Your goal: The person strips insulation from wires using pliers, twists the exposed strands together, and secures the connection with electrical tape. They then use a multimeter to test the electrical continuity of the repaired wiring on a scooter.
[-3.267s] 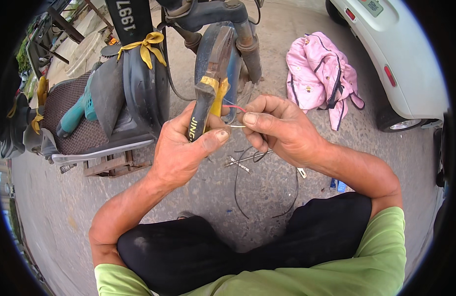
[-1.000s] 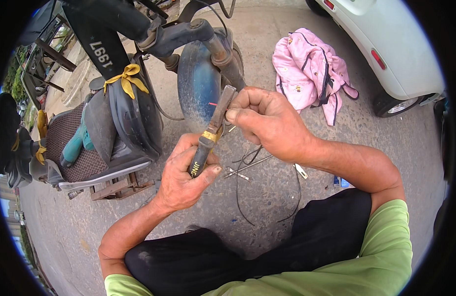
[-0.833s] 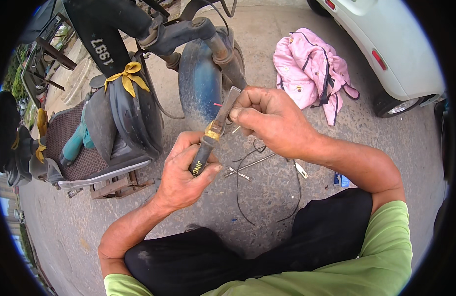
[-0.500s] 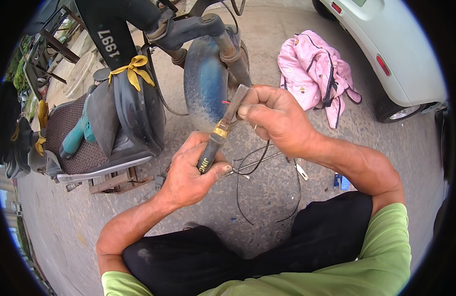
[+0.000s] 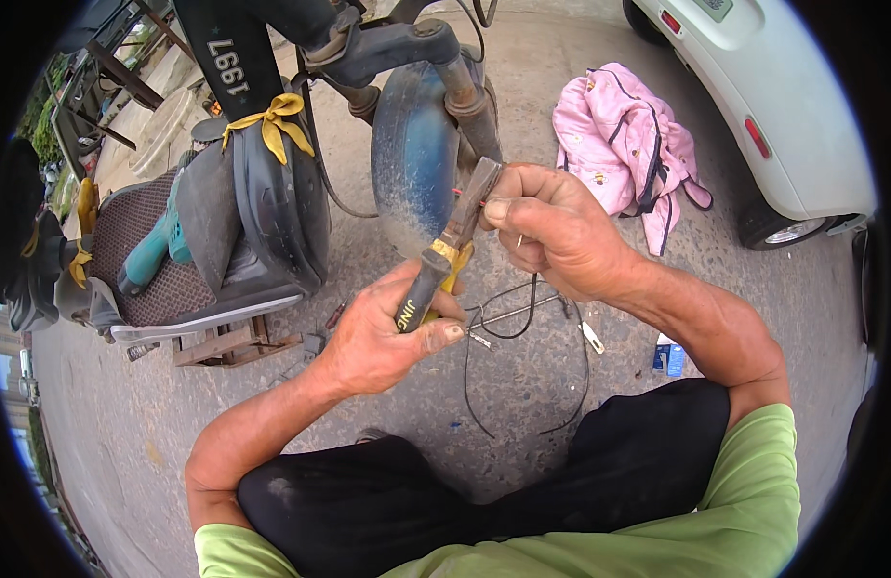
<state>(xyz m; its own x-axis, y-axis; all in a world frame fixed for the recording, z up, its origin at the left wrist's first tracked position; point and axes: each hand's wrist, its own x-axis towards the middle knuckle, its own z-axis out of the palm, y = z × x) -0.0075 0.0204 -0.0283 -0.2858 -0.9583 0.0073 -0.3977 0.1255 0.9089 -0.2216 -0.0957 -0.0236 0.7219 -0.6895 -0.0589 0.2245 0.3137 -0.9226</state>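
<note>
My left hand [image 5: 373,332] is wrapped round the dark and yellow handles of a pair of worn pliers [image 5: 457,236], whose jaws point up and away from me. Close against those jaws, my right hand [image 5: 551,226] is pinched on a thin wire, mostly hidden by the fingers. A small red bit shows at the far side of the jaws, and a short pale end sticks out under the right fingers. From below that hand a black cable [image 5: 534,313] runs down toward the ground.
Ahead stands a vehicle's front wheel with a blue mudguard [image 5: 407,144]. Left of it, a footboard [image 5: 137,226] carries a teal power tool [image 5: 154,250]. A pink cloth [image 5: 624,135] and a white car [image 5: 783,106] are right; a white-handled cutter [image 5: 592,337] and blue box [image 5: 668,357] lie nearer.
The pliers' handles have spread, with a yellow inner part now showing between them. Both hands have shifted slightly right in the picture, and the right hand stays pinched by the jaws.
</note>
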